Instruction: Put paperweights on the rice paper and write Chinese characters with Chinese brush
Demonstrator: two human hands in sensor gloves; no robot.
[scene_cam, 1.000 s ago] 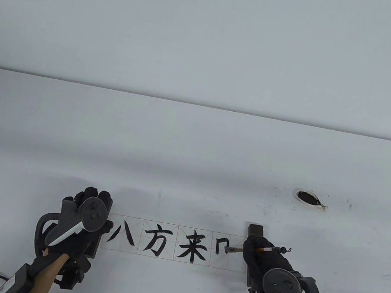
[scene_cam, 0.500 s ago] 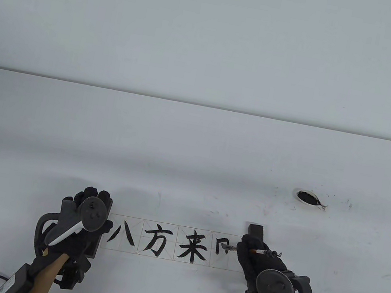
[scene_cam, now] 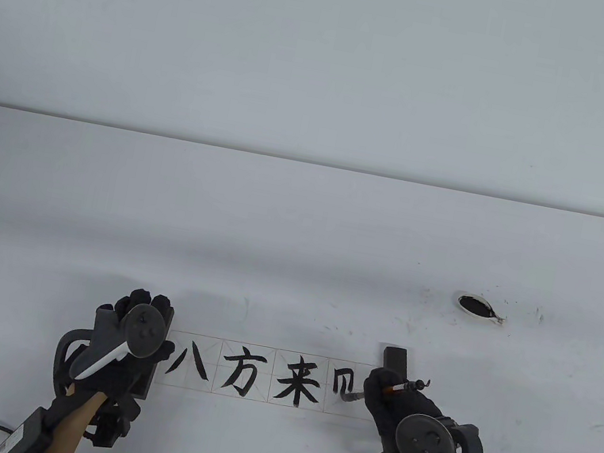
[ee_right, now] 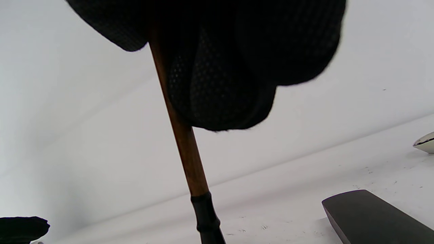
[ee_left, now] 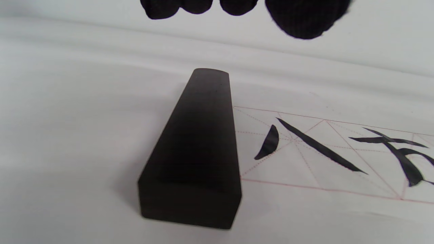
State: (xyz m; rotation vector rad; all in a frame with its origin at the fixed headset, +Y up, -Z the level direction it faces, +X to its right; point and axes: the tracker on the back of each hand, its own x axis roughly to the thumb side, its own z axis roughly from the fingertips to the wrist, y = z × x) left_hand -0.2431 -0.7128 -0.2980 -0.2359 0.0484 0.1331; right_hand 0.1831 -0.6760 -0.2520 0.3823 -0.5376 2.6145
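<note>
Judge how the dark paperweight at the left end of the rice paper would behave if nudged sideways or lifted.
The left paperweight is a long, low, flat-bottomed bar, so it would probably slide, not roll or tip. Its solid block look suggests it is stiff and heavy for its size. Its edge overlaps the rice paper, so a nudge could drag the sheet.

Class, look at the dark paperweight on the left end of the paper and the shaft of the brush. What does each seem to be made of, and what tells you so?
Paperweight: probably dark wood or stone, a matt, near-black solid bar with no shine. Brush shaft: likely bamboo or wood, a smooth warm-brown rod ending in a black collar.
</note>
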